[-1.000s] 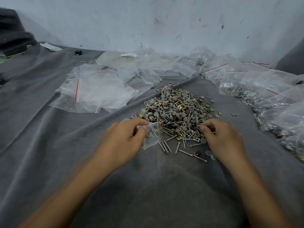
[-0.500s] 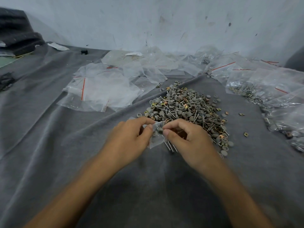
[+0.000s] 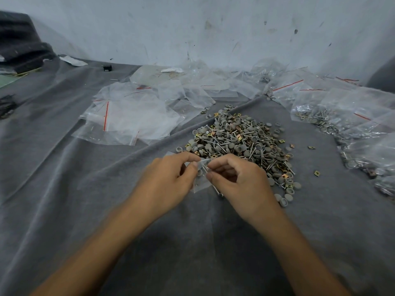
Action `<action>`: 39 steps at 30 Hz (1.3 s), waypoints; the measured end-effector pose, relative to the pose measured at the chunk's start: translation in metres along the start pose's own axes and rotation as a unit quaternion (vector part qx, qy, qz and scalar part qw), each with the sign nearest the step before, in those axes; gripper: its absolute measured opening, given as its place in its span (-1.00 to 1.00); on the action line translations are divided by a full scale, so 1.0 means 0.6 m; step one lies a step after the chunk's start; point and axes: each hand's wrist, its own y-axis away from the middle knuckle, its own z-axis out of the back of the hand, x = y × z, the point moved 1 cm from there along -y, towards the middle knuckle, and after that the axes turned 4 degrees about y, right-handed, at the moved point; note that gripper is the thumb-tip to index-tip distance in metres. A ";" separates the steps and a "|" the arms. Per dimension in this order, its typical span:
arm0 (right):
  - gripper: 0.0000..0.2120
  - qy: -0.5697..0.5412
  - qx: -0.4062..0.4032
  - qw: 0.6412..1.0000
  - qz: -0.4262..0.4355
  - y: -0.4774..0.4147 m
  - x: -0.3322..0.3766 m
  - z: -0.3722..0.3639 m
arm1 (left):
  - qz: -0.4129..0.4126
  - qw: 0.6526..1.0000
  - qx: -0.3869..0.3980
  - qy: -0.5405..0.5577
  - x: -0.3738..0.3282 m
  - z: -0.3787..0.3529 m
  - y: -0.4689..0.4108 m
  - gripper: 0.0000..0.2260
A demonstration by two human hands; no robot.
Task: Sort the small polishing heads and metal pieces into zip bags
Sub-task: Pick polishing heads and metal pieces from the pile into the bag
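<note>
Left hand [image 3: 168, 182] pinches the bag [image 3: 200, 185] mouth, thumb and forefinger. Right hand [image 3: 239, 180] pinches a pin [image 3: 205, 170] at that mouth. Pile [image 3: 241, 139] sits at 1 o'clock. We should hold the mouth wide and feed head-first, so nothing snags.

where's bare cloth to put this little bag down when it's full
Bare grey cloth lies left of the left hand, below the empty zip bags, and between the forearms. A narrower strip runs between the pile of parts and the filled bags, with a few stray pieces. Behind the pile, bags crowd the cloth.
</note>
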 end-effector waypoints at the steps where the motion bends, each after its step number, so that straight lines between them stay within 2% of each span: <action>1: -0.86 -0.011 0.001 1.000 0.000 0.000 0.000 0.000 | 0.000 1.000 -0.001 0.001 0.000 0.000 0.000 -0.80; 5: -0.85 -0.051 0.021 0.998 -0.003 0.001 0.002 -0.005 | -0.013 1.000 -0.007 0.002 0.002 0.000 0.002 -0.80; 7: -0.86 -0.066 -0.002 0.998 -0.014 -0.001 0.000 -0.002 | -0.017 1.000 -0.008 0.005 0.002 0.000 0.002 -0.80; 10: -0.81 0.002 -0.049 0.998 -0.036 -0.005 -0.008 0.005 | -0.013 1.000 -0.005 0.005 0.001 0.000 0.002 -0.79; 13: -0.69 0.045 0.001 0.996 -0.071 -0.007 -0.013 0.003 | -0.028 0.999 0.003 0.029 -0.006 0.002 0.007 -0.81; 15: -0.81 0.028 0.014 0.996 -0.086 -0.008 -0.013 0.001 | -0.057 0.996 0.025 0.061 -0.014 0.004 0.015 -0.83; 17: -0.90 -0.035 0.000 0.994 -0.107 -0.010 -0.010 0.001 | -0.077 0.993 0.050 0.079 -0.018 0.008 0.021 -0.74; 18: -0.88 -0.081 -0.011 0.989 -0.120 -0.011 -0.008 0.002 | -0.078 0.992 0.066 0.079 -0.017 0.010 0.023 -0.65; 22: -0.85 -0.270 -0.029 0.945 -0.184 -0.015 0.003 0.012 | -0.076 0.986 0.144 -0.025 0.004 0.014 0.032 -0.12; 23: -0.86 -0.324 -0.018 0.925 -0.196 -0.017 0.004 0.016 | -0.074 0.984 0.148 -0.060 0.009 0.008 0.031 -0.07; 24: -0.88 -0.378 0.001 0.903 -0.203 -0.019 0.006 0.019 | -0.070 0.984 0.141 -0.084 0.012 0.003 0.029 -0.10; 25: -0.86 -0.427 0.024 0.881 -0.202 -0.019 0.008 0.021 | -0.072 0.987 0.125 -0.077 0.015 -0.001 0.023 -0.24; 27: -0.76 -0.498 0.063 0.845 -0.183 -0.019 0.010 0.029 | -0.082 0.994 0.068 -0.015 0.016 -0.007 0.009 -0.78; 28: -0.73 -0.521 0.070 0.833 -0.172 -0.019 0.008 0.033 | -0.073 0.995 0.050 0.036 0.014 -0.006 0.003 -0.88; 30: -0.66 -0.515 0.055 0.840 -0.160 -0.020 0.002 0.037 | -0.024 0.984 0.043 0.169 0.015 -0.003 -0.005 -0.74; 32: -0.67 -0.432 0.024 0.888 -0.159 -0.022 -0.003 0.039 | 0.035 0.957 0.060 0.281 0.012 0.002 -0.006 -0.73; 34: -0.72 -0.363 0.032 0.917 -0.162 -0.023 -0.004 0.035 | 0.088 0.921 0.088 0.369 0.009 0.006 -0.003 -0.75; 37: -0.69 -0.352 0.100 0.919 -0.147 -0.015 0.006 0.025 | 0.150 0.870 0.101 0.460 0.003 0.006 0.000 -0.69; 39: -0.72 -0.352 0.109 0.918 -0.145 -0.010 0.008 0.018 | 0.166 0.855 0.123 0.476 -0.003 0.008 0.003 -0.69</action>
